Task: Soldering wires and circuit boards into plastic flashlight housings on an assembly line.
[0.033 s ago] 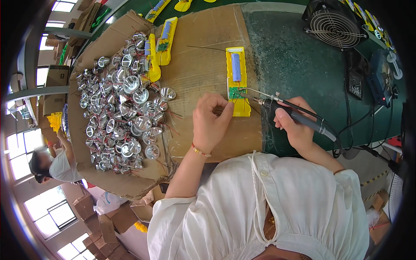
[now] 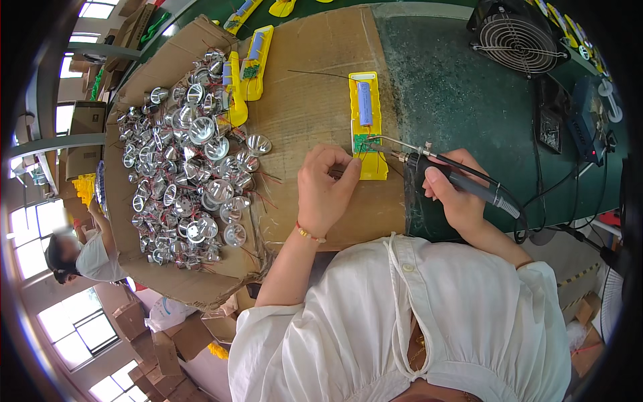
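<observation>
"How is the right hand gripping?"

"Its fingers are wrapped around the soldering iron, just right of the yellow casing. The tip and a thin metal tube reach over the casing's green circuit board; I can't tell whether they touch it."

"And the left hand?"

"Beside the casing's lower left edge, thumb and forefinger tips close together. Whether anything is pinched there, I can't tell."

"Where does the casing lie?"

"On a flat cardboard sheet, with a blue battery inside it, above the board. The green tabletop shows to its right."

"Farther out?"

"Well left of the casing, a cardboard box is heaped with silvery reflector cups. More yellow casings lie to its upper left. A black fan stands to its upper right, and a blue unit with a red light well to its right."
</observation>
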The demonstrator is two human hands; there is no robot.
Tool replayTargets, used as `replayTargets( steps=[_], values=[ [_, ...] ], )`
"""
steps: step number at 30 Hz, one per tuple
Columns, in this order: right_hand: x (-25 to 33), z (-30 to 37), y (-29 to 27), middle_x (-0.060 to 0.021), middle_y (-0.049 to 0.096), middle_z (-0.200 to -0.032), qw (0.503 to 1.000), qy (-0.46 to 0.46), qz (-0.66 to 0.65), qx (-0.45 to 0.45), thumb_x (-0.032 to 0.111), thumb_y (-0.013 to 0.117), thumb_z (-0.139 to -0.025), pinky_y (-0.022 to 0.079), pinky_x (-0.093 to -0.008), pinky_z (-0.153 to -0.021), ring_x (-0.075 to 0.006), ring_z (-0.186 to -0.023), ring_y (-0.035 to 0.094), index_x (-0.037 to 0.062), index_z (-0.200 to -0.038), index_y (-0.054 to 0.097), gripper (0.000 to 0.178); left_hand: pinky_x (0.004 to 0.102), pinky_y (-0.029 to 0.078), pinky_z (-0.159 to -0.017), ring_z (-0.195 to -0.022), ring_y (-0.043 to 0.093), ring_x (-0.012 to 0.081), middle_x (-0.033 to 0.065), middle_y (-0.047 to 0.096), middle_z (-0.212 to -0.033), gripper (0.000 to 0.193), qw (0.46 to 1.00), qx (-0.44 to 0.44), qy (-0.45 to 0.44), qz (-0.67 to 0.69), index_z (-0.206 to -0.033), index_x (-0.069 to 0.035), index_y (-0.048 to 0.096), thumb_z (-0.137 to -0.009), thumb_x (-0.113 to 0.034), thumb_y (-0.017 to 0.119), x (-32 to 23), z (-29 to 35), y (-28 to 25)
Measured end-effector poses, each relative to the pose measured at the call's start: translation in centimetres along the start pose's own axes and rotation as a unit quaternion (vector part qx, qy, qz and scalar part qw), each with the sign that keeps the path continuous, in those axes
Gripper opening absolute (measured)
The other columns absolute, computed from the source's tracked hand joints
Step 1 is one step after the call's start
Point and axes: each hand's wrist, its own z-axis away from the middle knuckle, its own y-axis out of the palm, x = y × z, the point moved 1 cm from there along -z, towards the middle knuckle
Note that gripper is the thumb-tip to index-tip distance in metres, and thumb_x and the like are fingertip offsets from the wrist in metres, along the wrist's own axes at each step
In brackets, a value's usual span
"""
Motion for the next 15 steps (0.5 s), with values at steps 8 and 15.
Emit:
replayTargets(
  steps=[8,15],
  values=[
    [-0.16,-0.01,0.20,-0.0062,0.059,-0.067,0.998,0.042,-0.036,-0.005,0.008,0.064,-0.080,0.047,-0.0202,-0.050,-0.0079,-0.056,0.056,-0.0017,-0.089,0.055,0.015,0.0255,0.047,-0.059,-0.065,0.056,0.0152,0.0086,0.057,-0.079,0.008,0.998,0.005,-0.030,0.048,-0.074,0.002,0.059,-0.075,-0.004,0.064,-0.34,0.27,0.07],
    [-0.22,0.17,-0.01,-0.0072,0.060,-0.067,0.997,0.058,-0.053,-0.016,0.008,0.062,-0.082,0.045,-0.0199,-0.047,-0.0083,-0.054,0.055,-0.0007,-0.089,0.054,0.014,0.0244,0.047,-0.059,-0.064,0.056,0.0142,0.0086,0.057,-0.079,0.008,0.999,0.011,-0.026,0.029,-0.073,0.002,0.059,-0.075,-0.004,0.064,-0.08,0.32,-0.12]
  ],
)
